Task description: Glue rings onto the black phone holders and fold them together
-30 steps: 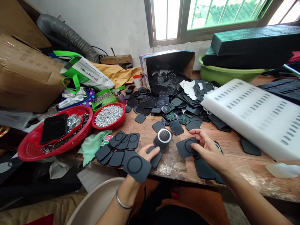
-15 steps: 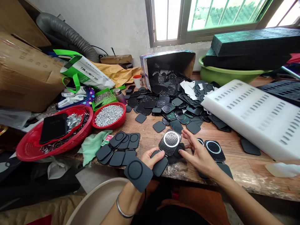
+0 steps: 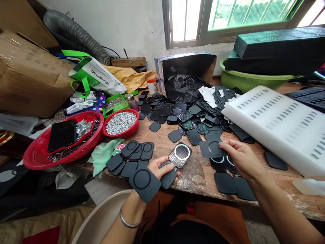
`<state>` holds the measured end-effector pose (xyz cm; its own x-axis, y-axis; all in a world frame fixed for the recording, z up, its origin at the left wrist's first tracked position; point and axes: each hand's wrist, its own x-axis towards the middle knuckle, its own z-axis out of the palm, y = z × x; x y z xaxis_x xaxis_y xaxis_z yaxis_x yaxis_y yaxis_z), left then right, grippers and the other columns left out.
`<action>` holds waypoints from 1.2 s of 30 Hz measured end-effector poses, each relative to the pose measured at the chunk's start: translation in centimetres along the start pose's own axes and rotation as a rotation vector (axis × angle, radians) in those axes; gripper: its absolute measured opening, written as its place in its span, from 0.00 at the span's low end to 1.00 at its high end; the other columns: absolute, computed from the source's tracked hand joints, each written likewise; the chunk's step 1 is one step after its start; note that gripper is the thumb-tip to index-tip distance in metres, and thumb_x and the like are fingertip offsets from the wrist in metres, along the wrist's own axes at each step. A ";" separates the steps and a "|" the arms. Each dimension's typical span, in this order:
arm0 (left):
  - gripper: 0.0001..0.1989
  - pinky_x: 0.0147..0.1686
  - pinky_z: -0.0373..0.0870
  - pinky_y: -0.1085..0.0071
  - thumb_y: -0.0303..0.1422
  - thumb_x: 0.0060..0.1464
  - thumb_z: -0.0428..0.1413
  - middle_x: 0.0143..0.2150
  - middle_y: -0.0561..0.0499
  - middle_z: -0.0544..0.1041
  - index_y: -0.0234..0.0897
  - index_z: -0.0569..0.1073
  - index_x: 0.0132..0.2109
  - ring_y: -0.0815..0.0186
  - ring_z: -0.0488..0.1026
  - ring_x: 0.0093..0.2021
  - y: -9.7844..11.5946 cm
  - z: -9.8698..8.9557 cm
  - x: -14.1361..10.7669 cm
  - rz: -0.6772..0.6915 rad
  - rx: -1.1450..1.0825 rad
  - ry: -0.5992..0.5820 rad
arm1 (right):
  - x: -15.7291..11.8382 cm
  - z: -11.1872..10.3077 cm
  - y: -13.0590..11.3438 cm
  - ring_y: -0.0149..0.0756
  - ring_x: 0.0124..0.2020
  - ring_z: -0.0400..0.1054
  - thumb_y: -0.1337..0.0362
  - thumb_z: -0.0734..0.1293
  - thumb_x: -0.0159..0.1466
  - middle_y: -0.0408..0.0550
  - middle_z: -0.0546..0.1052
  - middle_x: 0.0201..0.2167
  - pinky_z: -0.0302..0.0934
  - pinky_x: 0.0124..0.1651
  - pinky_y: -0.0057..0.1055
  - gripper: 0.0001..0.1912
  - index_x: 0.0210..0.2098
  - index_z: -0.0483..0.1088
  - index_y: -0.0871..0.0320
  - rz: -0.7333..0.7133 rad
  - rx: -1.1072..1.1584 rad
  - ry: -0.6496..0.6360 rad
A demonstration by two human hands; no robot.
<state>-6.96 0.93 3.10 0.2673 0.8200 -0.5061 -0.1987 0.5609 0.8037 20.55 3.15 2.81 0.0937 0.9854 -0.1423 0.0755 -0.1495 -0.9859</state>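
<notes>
So my left fingers [image 3: 166,169] grip a black hinged plate [image 3: 180,162], grid uncovered, while my right fingers [image 3: 225,146] pinch a separate black ringed sheet [image 3: 208,149].

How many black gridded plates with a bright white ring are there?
3: one plate at the left hand; one below the thin dark pad in the right hand; one beside that, partly behind the hand. The black pile may hide more.

Matt, smooth dark-grey plastic-looking square pads [image 3: 145,183]; glossy bright metal bangle [image 3: 128,218]; shiny silver metal pins [image 3: 121,122]; glossy red perforated plastic basket [image 3: 35,154]; soft pale-green cloth [image 3: 105,154]; brown wood-grain counter [image 3: 159,139], its front edge glossy and rough-looking.
</notes>
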 end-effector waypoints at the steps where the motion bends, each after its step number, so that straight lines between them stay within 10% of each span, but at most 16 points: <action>1: 0.18 0.29 0.75 0.66 0.33 0.42 0.66 0.32 0.42 0.79 0.32 0.74 0.41 0.55 0.78 0.32 -0.1 0.0 0.0 -0.030 0.013 -0.039 | 0.0 -0.1 -0.3 0.31 0.26 0.60 0.51 0.71 0.54 0.44 0.70 0.24 0.54 0.28 0.28 0.17 0.24 0.68 0.57 0.054 0.056 -0.086; 7: 0.12 0.25 0.75 0.68 0.35 0.47 0.61 0.29 0.45 0.78 0.33 0.75 0.38 0.59 0.78 0.28 -1.4 0.8 0.5 -0.123 0.078 -0.220 | -1.3 2.2 -0.3 0.28 0.25 0.59 0.54 0.74 0.51 0.42 0.70 0.23 0.55 0.29 0.26 0.16 0.25 0.69 0.60 0.298 0.185 -0.407; 36: 0.12 0.22 0.71 0.74 0.33 0.51 0.54 0.25 0.46 0.79 0.32 0.74 0.41 0.63 0.77 0.25 -2.2 1.4 0.5 -0.139 0.187 -0.255 | -1.8 3.6 0.6 0.24 0.22 0.50 0.56 0.69 0.56 0.38 0.63 0.20 0.44 0.26 0.25 0.15 0.23 0.65 0.61 0.239 0.007 -0.389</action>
<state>-5.09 -0.07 1.48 0.5111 0.6690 -0.5396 0.0258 0.6156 0.7876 16.81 1.56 2.20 -0.2726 0.8807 -0.3874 0.0900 -0.3776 -0.9216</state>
